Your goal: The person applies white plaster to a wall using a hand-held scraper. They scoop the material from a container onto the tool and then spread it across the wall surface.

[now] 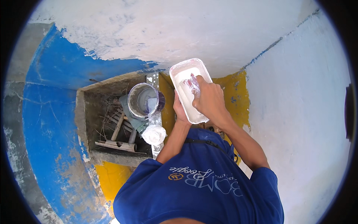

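Observation:
A white rectangular tray [198, 115] of white paint is in my left hand [180, 106], whose fingers are wrapped round its left side. My right hand [210, 99] grips a paint-smeared brush [192, 84] over the tray, with the bristle end down in the tray and mostly hidden. Left of my hands, a dark bucket [160, 101] with grey liquid and a paint-covered white container [154, 134] stand on a narrow paint-spattered ledge [151, 78].
A concrete recess [84, 123] on the left holds sticks, bamboo pieces [120, 145] and a grey-green cloth [135, 121]. Around me are walls painted blue [52, 104], yellow [235, 97] and white [298, 123], with patchy, flaking areas.

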Available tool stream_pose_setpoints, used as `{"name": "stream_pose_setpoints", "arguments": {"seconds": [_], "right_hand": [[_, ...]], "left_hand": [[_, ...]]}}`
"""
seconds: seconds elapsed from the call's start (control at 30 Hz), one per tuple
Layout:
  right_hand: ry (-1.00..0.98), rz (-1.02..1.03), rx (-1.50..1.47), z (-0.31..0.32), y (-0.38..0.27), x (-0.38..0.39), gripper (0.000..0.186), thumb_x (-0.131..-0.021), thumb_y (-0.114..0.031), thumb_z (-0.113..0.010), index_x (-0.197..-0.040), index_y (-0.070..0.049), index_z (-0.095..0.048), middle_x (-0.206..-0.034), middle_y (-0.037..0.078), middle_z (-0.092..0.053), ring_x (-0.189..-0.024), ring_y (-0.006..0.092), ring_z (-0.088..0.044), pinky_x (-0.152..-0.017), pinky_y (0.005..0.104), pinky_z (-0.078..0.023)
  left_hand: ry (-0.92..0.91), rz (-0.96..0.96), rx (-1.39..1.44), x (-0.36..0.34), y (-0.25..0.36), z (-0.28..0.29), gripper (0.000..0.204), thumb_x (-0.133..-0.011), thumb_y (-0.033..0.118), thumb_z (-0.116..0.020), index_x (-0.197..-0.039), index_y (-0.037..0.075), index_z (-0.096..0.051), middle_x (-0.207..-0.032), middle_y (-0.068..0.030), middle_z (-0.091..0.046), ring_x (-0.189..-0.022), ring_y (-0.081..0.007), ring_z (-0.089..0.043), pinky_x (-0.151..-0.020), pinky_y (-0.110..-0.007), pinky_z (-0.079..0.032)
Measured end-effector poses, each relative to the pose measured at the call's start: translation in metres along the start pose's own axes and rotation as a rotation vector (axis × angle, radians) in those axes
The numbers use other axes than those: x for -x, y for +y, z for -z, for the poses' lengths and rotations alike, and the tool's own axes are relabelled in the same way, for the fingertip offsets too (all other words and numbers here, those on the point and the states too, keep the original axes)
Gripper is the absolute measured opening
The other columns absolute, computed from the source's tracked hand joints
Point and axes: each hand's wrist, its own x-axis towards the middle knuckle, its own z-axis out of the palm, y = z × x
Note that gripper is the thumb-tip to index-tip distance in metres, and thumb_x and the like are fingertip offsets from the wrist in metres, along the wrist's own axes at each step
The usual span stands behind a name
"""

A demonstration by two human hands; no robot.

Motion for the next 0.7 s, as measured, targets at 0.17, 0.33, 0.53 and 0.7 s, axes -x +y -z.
{"name": "stream_pose_setpoints", "arguments": {"seconds": [0.17, 0.33, 0.53, 0.7], "right_hand": [[0.030, 0.013, -0.044, 0.006, -0.003, 0.001, 0.043, -0.064, -0.002, -0.062, -0.105, 0.009, -0.058, -0.067, 0.032, -0.059, -0.067, 0.0499, -0.061, -0.067, 0.0552, -0.049], [0.056, -0.029, -0.019, 0.003, -0.004, -0.003, 0.045, -0.064, -0.003, -0.063, -0.107, 0.009, -0.058, -0.068, 0.031, -0.060, -0.068, 0.0495, -0.062, -0.068, 0.0545, -0.050], [0.013, -0.015, -0.046, -0.001, -0.004, -0.003, 0.054, -0.064, -0.002, -0.062, -0.116, 0.010, -0.057, -0.069, 0.032, -0.061, -0.069, 0.0495, -0.063, -0.069, 0.0548, -0.050], [0.084, -0.037, -0.044, 0.002, -0.009, -0.005, 0.054, -0.064, -0.002, -0.062, -0.116, 0.011, -0.057, -0.069, 0.033, -0.061, -0.069, 0.0496, -0.063, -0.070, 0.0548, -0.050]], "left_hand": [[0.024, -0.001, -0.008, 0.000, 0.001, -0.002, 0.059, -0.105, 0.049, -0.029, -0.147, 0.009, -0.039, -0.140, -0.0116, -0.052, -0.127, -0.0282, -0.052, -0.109, -0.045, -0.040], [-0.060, 0.020, 0.020, 0.001, 0.002, -0.001, 0.060, -0.105, 0.049, -0.028, -0.148, 0.010, -0.037, -0.143, -0.0115, -0.050, -0.128, -0.0285, -0.051, -0.110, -0.046, -0.040], [-0.027, -0.008, -0.005, 0.000, 0.001, 0.005, 0.059, -0.105, 0.049, -0.028, -0.149, 0.010, -0.037, -0.144, -0.0116, -0.049, -0.130, -0.0288, -0.049, -0.112, -0.046, -0.037], [0.066, 0.009, -0.054, 0.002, 0.001, -0.002, 0.060, -0.104, 0.050, -0.028, -0.149, 0.011, -0.037, -0.144, -0.0115, -0.049, -0.131, -0.0286, -0.049, -0.112, -0.046, -0.037]]}}
